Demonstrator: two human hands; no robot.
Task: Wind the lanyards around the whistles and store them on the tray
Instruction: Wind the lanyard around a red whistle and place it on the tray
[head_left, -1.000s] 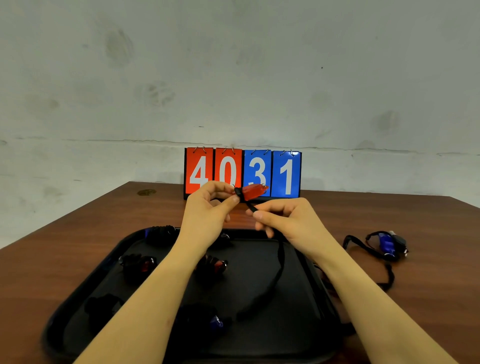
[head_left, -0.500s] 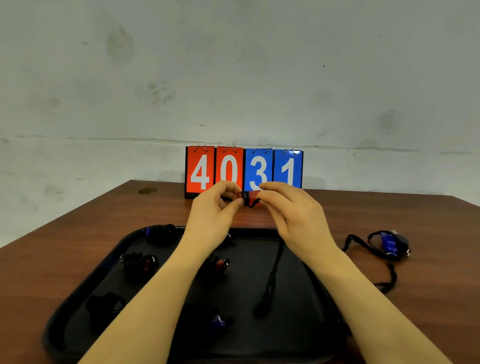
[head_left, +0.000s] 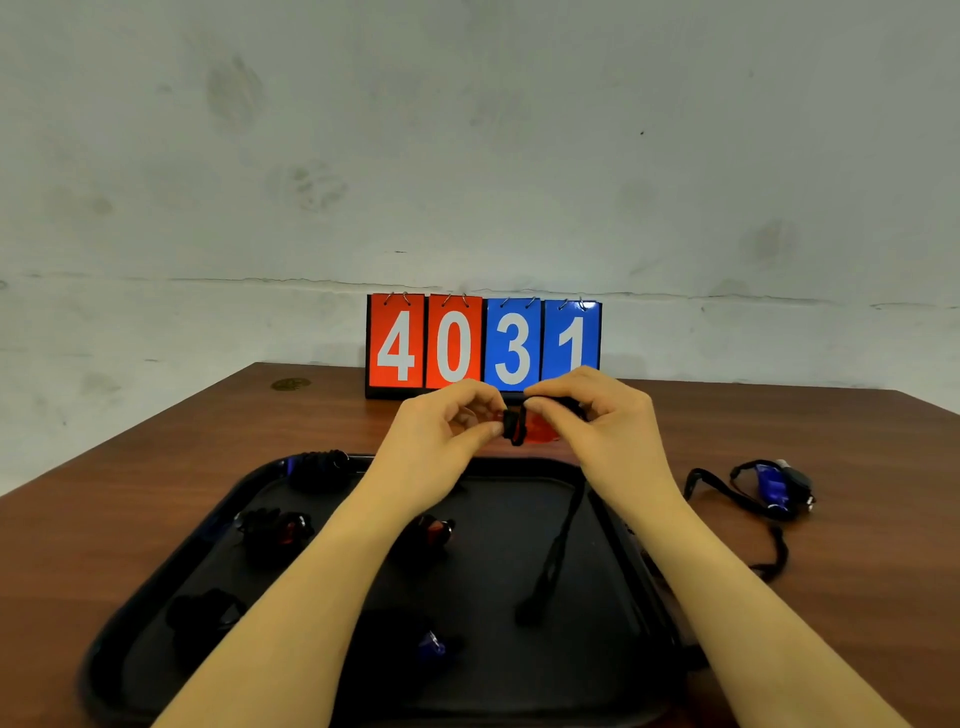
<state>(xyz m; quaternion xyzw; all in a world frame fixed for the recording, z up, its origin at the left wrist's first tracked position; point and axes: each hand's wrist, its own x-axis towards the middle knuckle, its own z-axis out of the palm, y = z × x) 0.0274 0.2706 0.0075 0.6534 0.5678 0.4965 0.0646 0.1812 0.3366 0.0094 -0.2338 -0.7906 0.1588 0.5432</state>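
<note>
Winding in progress — left hand (head_left: 447, 431) pinches the red whistle (head_left: 540, 430) above the black tray (head_left: 613, 514); right hand (head_left: 597, 415) grips its black lanyard (head_left: 558, 545), tail dangling onto the tray. Several wound whistles already stored. Blue whistle (head_left: 771, 486) waits unwound on the tabletop (head_left: 857, 447). Next, likely: another turn, taking up slack.

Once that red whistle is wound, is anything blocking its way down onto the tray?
Nothing visible blocks it. The red whistle is held above the tray's far edge by the left hand and right hand. Its lanyard hangs over bare tray floor; the wound whistles lie further left.
</note>
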